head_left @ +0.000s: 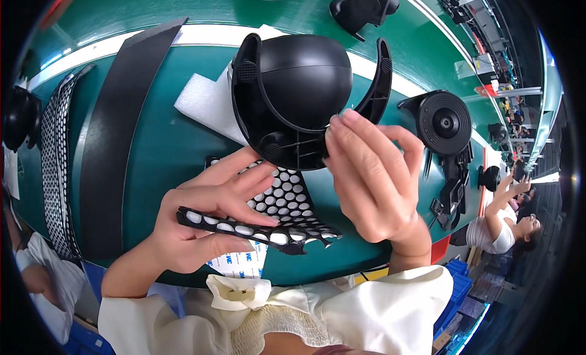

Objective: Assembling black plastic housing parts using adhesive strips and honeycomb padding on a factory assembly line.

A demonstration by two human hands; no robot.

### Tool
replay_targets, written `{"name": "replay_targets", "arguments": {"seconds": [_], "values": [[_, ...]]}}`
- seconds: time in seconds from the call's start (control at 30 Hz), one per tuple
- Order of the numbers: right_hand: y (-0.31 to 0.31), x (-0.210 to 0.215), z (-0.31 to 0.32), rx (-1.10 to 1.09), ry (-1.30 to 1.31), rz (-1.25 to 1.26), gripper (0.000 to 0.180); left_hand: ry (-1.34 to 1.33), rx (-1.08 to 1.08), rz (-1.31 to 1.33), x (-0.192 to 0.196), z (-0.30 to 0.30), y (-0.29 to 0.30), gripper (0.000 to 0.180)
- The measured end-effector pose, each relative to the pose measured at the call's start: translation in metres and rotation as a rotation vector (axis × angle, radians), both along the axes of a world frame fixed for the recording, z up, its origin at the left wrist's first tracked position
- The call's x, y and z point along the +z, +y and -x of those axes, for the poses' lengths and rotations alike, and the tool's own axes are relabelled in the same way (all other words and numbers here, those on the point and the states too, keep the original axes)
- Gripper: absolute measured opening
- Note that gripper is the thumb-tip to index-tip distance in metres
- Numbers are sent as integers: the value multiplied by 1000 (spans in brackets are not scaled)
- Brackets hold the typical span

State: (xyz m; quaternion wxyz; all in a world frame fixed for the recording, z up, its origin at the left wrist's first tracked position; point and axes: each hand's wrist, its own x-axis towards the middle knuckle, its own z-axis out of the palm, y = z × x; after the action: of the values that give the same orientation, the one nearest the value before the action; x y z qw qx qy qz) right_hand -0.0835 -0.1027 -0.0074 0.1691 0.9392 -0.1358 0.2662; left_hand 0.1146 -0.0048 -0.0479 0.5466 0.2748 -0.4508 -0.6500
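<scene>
My left hand [189,211] grips a folded black sheet [285,193] covered with white round dots, its edge pinched between thumb and fingers. In front of me a glossy black rounded housing [305,65] rests with its curved, horned bracket [240,111] facing me. Dark textured round pads [246,72] sit on the bracket. My right hand [372,184] has its fingertips drawn together against the bracket's near right edge; whatever lies between them is hidden. Under the housing, a white foam block [204,105] shows on the left.
A long black strip [119,135] and another dotted sheet [60,153] lie at left on the green table [162,166]. To the right are a round black device [444,123] and small black parts [455,190]. More black housings [364,10] stand at the back. A co-worker [500,220] is at right.
</scene>
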Motion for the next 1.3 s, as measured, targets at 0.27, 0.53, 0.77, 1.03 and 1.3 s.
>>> {"name": "replay_targets", "arguments": {"seconds": [0.27, 0.53, 0.77, 1.03, 1.3], "values": [[-19, -8, 19, 105, -52, -312, 43, -56, 24, 6, 0, 0, 0, 26], [-32, -22, 15, 152, -53, -14, 32, 11, 36, 5, -2, 1, -1, 25], [-34, 12, 21, 258, -41, -745, 34, -219, 232, 25, 5, 5, 4, 24], [3, 20, -7, 287, -117, -781, 36, -427, 383, 119, 10, 15, 12, 35], [17, 5, -15, 346, -315, -922, 28, -532, 416, 248, 14, 8, 10, 23]]}}
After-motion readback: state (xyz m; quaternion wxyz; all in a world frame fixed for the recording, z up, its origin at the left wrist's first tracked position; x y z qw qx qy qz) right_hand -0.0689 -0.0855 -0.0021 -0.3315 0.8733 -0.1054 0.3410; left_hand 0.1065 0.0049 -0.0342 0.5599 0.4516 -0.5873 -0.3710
